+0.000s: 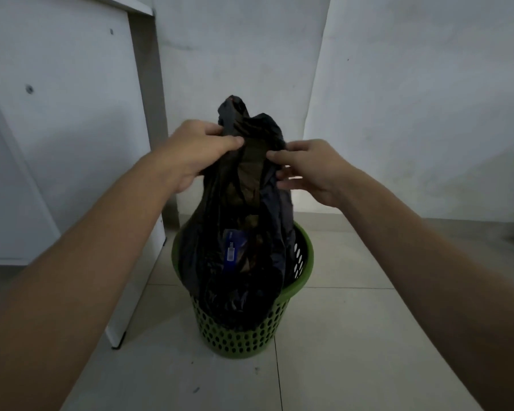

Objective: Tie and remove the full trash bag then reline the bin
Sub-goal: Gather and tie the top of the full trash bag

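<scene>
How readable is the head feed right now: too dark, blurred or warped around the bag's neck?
Head view: dim, bluish light, so folds of the black plastic trash bag sink into shadow; fingertips of the right hand look slightly blurred, the left hand sharper; wide-angle distortion bows edges of the white wall; the green perforated plastic bin reads clearly; no glare.

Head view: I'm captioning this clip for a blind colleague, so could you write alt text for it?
Two bare hands gather the neck of a full black trash bag sitting in a green perforated bin on a tiled floor. The left hand grips the bunched plastic; the right hand pinches it from the other side.
</scene>
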